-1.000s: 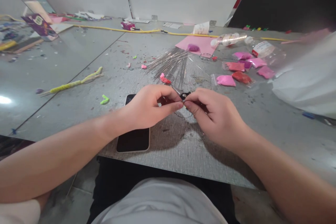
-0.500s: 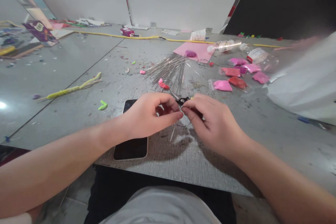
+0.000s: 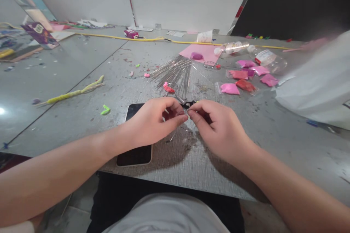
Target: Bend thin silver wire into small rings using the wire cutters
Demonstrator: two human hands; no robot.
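Note:
My left hand (image 3: 165, 120) and my right hand (image 3: 220, 122) meet fingertip to fingertip above the table's near side, each closed in a pinch. A thin wire (image 3: 172, 136) slants down just below the left fingertips and seems held there. What the right fingers pinch is too small to make out. Directly behind the fingertips is a black-and-metal tool like pliers (image 3: 188, 105), partly covered by the hands. Red and pink clay pieces (image 3: 169, 89) lie beyond it, beside a loop of wire. A phone (image 3: 134, 156) lies under my left wrist.
Thin metal wires (image 3: 175, 71) fan out ahead, near a pink sheet (image 3: 186, 50) with a purple lump (image 3: 197, 56). Bagged pink clay (image 3: 230, 88) and plastic bottles (image 3: 269, 60) lie right of them. A fuzzy yellow-green stem (image 3: 68, 95) is at left, a white bag (image 3: 314, 83) at right.
The thin wire below the fingertips has swung slightly left. Both hands keep their pinch in nearly the same place, and the whole view has shifted a little.

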